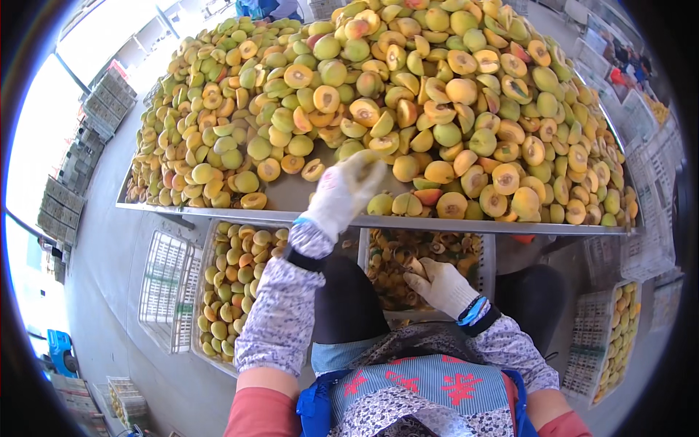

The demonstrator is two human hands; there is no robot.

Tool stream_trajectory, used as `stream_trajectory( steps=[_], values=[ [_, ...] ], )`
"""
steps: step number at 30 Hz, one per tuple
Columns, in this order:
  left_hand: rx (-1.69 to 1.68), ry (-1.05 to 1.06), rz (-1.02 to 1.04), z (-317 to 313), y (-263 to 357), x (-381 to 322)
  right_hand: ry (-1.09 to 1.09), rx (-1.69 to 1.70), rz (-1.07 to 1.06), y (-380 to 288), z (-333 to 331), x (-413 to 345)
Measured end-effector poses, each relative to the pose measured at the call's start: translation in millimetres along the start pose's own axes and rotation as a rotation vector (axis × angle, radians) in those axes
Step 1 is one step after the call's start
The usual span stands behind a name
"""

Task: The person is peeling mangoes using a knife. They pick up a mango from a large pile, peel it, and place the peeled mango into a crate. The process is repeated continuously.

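A heap of halved yellow peaches (365, 112), green to orange-skinned, covers the metal-edged table (437, 221) before me. My left hand (341, 191), in a white glove, reaches over the table's near edge to the front of the heap. Its fingers are curled and blurred beside a peach half (384, 143); whether they hold one is unclear. Below the table edge, my right hand (443, 287), also gloved, grips a small hand tool (416, 267) with a pale handle and what looks like a metal end. Under it stands a plastic crate (487, 267) of dark pits and scraps (437, 246).
A crate of peach halves (226, 295) stands left of my legs, beside a white slatted crate (166, 289). Another peach-filled crate (600, 338) is at right. Stacked crates (109, 101) line the far left floor. A person (273, 8) is beyond the table.
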State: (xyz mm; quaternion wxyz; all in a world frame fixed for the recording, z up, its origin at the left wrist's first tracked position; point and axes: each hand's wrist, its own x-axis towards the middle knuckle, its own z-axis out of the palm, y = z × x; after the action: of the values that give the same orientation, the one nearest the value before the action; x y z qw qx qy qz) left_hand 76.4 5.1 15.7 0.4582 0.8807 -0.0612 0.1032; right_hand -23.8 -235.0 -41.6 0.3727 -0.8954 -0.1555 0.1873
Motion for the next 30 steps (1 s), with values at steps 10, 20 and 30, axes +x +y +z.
stream_trajectory(
  steps=[10,20,30],
  values=[
    [-0.202,-0.416,-0.347,69,13,56,0.046,0.093,-0.019,-3,-23,-13],
    [-0.74,-0.113,-0.277,60,54,-12,0.505,0.337,-0.212,-7,-40,-11],
    [-0.654,-0.057,-0.097,84,69,-52,0.399,0.366,-0.194,-9,-36,-13]
  ],
)
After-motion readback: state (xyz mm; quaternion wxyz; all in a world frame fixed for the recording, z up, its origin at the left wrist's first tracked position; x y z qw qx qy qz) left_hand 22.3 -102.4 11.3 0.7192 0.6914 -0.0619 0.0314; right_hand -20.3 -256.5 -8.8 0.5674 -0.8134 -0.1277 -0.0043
